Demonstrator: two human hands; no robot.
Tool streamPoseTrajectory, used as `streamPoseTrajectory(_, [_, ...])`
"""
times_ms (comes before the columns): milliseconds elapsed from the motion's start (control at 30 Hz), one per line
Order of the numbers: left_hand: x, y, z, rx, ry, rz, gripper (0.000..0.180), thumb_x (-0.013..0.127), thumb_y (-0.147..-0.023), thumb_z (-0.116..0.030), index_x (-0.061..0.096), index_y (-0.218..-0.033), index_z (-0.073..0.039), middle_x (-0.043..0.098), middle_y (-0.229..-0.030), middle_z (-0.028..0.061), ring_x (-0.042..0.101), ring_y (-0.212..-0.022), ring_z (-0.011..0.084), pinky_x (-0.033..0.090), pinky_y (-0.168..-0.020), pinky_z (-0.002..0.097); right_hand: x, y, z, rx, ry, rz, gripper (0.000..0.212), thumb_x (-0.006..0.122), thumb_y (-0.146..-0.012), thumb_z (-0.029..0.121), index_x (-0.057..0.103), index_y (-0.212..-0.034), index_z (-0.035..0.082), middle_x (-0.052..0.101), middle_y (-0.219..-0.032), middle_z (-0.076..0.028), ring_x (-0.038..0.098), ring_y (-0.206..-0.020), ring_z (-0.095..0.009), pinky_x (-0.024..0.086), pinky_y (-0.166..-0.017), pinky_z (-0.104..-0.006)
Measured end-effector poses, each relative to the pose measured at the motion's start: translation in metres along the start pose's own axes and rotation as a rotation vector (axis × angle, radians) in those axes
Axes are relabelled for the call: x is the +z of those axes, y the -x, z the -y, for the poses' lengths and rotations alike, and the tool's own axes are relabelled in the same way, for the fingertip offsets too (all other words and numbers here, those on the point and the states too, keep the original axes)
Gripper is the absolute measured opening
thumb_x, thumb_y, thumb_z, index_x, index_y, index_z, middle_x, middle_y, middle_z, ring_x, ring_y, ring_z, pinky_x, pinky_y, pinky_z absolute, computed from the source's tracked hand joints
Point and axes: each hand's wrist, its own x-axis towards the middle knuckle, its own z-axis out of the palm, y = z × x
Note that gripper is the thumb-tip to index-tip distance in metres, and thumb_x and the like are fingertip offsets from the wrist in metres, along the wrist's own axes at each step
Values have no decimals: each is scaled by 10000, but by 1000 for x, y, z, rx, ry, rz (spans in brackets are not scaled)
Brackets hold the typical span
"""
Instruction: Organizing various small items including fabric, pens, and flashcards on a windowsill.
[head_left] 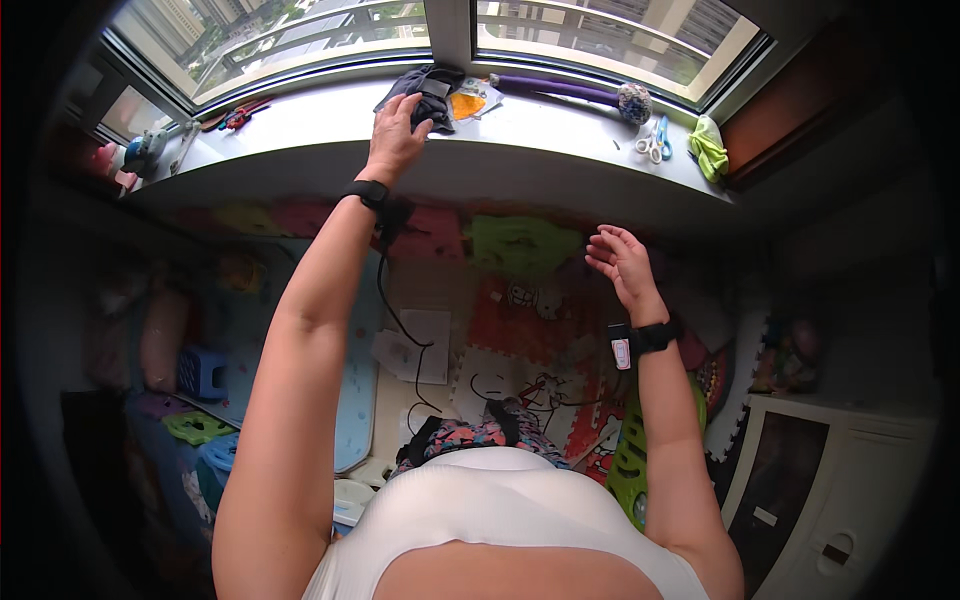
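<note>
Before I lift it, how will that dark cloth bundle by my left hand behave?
The dark cloth bundle is crumpled, so it'll probably flop and sag. It looks fairly light, being a small heap of fabric. Slumped on the windowsill, it seems unlikely to roll.

I am drawing nearly all my light from the windows (610,45) ahead, where daylight is pouring in and making the white sill (320,122) glare. Outside, the buildings (170,25) are looking pale and hazy. The wall below the sill (520,175) is sinking into shadow, and the floor mats (520,330) are showing dim and muted. I am reading the left hand (397,140) crisply, but the dark bundle (430,92) at its fingers is swallowing detail. The right hand (622,262) is catching softer light. Fisheye distortion is bowing the sill, while black vignetting is eating the corners and the cabinet (870,480) is turning grey and soft.
</note>
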Motion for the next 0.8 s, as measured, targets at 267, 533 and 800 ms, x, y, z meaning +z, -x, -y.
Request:
streamPoseTrajectory(267, [49, -53, 5, -403, -319, 239, 549, 628, -887, -389, 470, -1413, -404, 477, -1394, 37, 401, -1284, 312, 337, -1018, 557, 58, -68, 53, -122, -41, 123, 202, 606, -950, 129, 588, -1123, 27, 652, -1000, -72, 643, -874, -150, 563, -798, -317])
streamPoseTrajectory(533, [51, -62, 29, -325, -193, 197, 431, 680, -855, -321, 624, -1275, -403, 582, -1185, -31, 463, -1145, 277, 358, -934, 501, 113, -163, 74, -135, -347, 83, 438, 633, -919, 78, 425, -1262, -99, 533, -1107, -173, 615, -938, -263, 564, -832, -361])
streamPoseTrajectory(800, [12, -68, 20, -43, -387, 165, 465, 716, -794, -361, 621, -1249, -350, 493, -1341, 52, 430, -1254, 292, 372, -991, 583, 130, -231, 111, 104, -502, -498, 513, 739, -881, 228, 431, -1206, -22, 525, -1041, -162, 627, -868, -275, 584, -825, -443])
